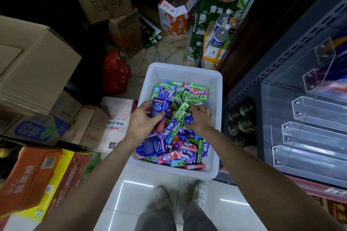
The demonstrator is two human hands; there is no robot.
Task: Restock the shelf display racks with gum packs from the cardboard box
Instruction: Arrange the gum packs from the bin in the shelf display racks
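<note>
Gum packs (176, 133) lie in a bin (180, 73) between stacked boxes (37, 73) leftward and display racks (315, 133) rightward.

Green, purple, blue and pink gum packs (178, 124) fill a white bin (216, 88).

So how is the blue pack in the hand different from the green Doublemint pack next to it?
The blue pack is wide and flat; the green Doublemint pack is a long, thin stick shape. The blue pack is gripped by the left hand and lifted; the green one lies loose on the pile, tilted, beside the right hand. Both are gum packs over the same white bin.
</note>
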